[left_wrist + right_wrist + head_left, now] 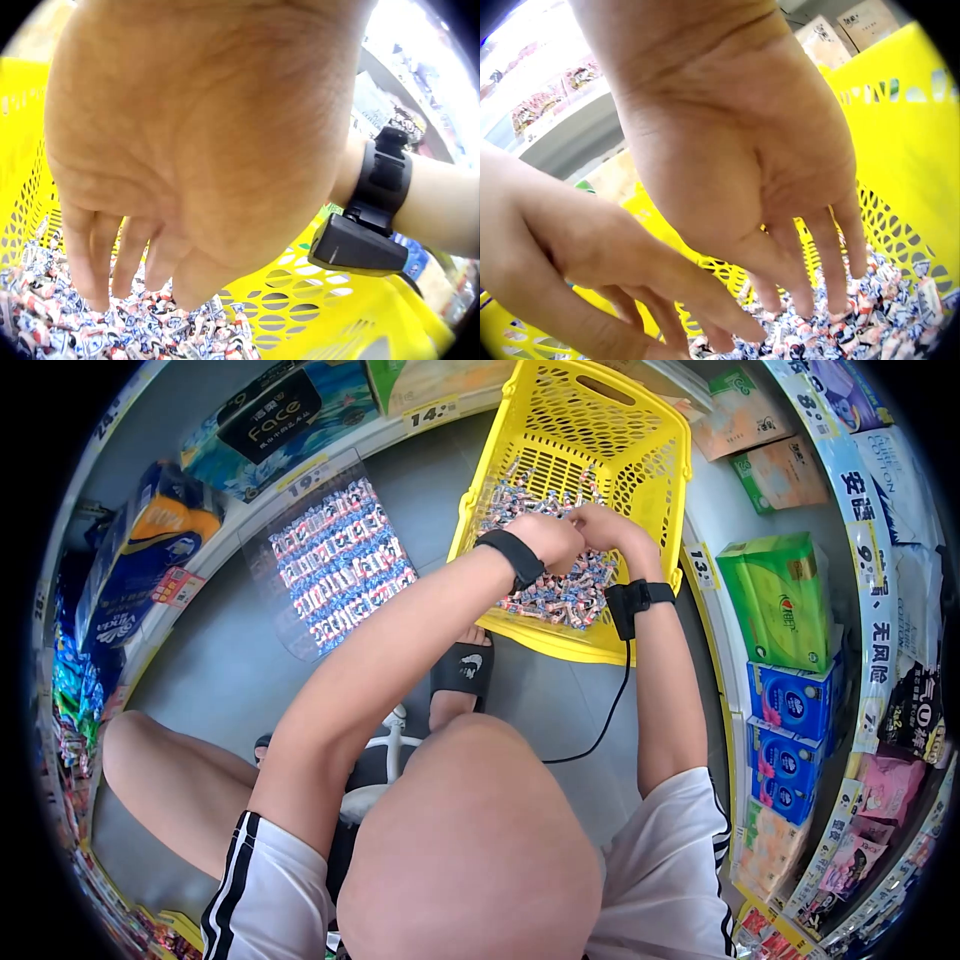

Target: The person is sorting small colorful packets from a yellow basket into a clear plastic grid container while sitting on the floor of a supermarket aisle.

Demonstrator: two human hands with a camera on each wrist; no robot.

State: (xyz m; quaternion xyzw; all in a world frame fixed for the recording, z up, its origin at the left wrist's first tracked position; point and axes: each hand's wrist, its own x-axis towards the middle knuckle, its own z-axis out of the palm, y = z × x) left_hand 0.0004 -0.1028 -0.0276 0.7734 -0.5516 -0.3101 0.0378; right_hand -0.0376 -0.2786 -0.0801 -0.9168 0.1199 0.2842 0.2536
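Observation:
Both hands are inside a yellow plastic basket [683,490], over a loose pile of small twist-wrapped candies [570,605] in white, blue and red. My left hand [548,542] comes in from the left, palm down, its fingers hanging loosely toward the candies. Close beside it, my right hand [612,528] reaches down with spread, nearly straight fingers [831,277]. Their tips are right at the pile. Nothing shows gripped in either hand. Left of the basket, a clear tray [262,572] holds more wrapped candies [345,565] in neat rows.
Store shelves curve around both sides, with tissue packs [775,600] at right and a blue tissue box [285,420] at upper left. A black cable [605,735] runs from the right wrist. A sandalled foot [462,670] stands just below the basket on the grey floor.

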